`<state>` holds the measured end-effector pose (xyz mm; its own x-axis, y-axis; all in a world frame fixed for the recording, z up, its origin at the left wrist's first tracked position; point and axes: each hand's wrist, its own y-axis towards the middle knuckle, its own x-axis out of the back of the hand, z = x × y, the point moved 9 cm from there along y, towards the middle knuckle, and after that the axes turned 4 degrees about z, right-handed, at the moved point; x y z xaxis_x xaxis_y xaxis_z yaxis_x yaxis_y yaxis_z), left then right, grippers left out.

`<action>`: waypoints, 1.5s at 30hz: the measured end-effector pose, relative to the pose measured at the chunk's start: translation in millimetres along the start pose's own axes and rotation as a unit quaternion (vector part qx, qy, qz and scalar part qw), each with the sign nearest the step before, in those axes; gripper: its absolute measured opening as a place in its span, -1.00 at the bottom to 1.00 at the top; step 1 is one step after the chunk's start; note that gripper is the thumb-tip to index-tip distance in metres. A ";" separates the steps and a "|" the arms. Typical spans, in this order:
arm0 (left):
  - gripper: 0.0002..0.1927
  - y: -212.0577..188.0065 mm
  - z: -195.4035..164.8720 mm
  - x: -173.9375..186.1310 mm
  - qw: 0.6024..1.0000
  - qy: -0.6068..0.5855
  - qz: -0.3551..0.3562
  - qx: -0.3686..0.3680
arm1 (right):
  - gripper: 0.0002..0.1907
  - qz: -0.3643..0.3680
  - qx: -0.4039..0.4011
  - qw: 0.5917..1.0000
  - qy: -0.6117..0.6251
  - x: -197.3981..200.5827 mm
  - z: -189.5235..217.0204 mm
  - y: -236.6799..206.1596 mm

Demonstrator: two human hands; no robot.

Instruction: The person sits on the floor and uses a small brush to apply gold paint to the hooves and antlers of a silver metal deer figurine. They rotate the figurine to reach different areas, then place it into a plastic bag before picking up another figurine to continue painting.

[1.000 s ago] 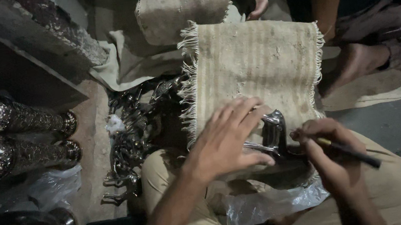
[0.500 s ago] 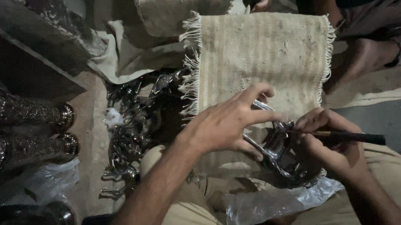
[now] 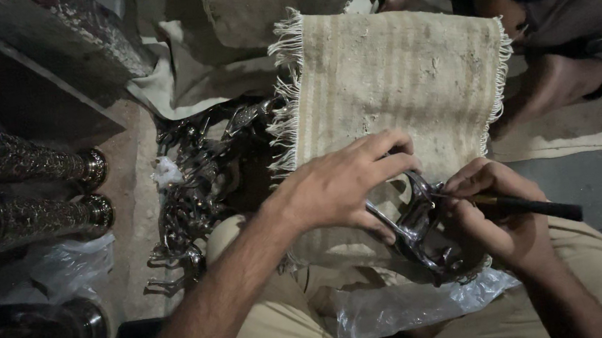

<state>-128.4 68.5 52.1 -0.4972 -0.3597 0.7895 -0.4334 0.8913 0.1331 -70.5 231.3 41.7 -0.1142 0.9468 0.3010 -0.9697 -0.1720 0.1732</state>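
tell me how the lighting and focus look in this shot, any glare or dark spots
Head view: dim, warm light falls mainly on the fringed mat and both hands; the left hand and right hand look fairly sharp. Bright glare spots sit on the shiny metal piece and the two ornate metal stands. The left edge and lower-left corner sink into near-black shadow, detail lost.

The scene is dimly lit, with the brightest patch thrown on the fringed mat (image 3: pixel 397 82) toward twelve o'clock. Deep shadow is cast across nine and seven o'clock, where detail is lost. Small glints are seen on the metal piece (image 3: pixel 421 227), and slight softness is noted at the edges.
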 end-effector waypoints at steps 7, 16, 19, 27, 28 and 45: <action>-0.04 -2.5 -2.0 2.0 0.999 0.008 -0.028 -0.022 | -0.93 0.026 0.047 0.998 -0.029 -1.6 7.3 5.4; -0.03 -3.2 4.5 -4.3 1.000 0.014 -0.019 -0.007 | -0.89 0.035 0.096 0.990 -0.097 -4.9 23.9 10.1; 0.00 0.0 6.4 -9.3 1.000 0.010 -0.010 -0.001 | -0.88 0.029 0.084 0.992 -0.093 -3.9 22.1 10.9; -0.02 -2.6 6.0 -4.1 1.000 0.008 -0.025 0.004 | -0.91 0.024 0.087 0.994 -0.065 -3.9 21.1 6.6; -0.02 -2.4 4.1 -2.8 1.000 0.004 -0.027 -0.004 | -0.91 0.018 0.089 0.992 -0.083 -3.9 20.9 5.5; -0.02 -13.7 -9.7 2.9 0.995 0.056 -0.059 0.057 | -0.90 -0.146 -0.032 0.988 0.034 -11.6 -12.4 -46.0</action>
<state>-116.6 57.9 58.4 -0.3537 -0.4214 0.8351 -0.5697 0.8051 0.1649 -27.3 231.6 18.6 0.1607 0.9698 0.1835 -0.9748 0.1268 0.1835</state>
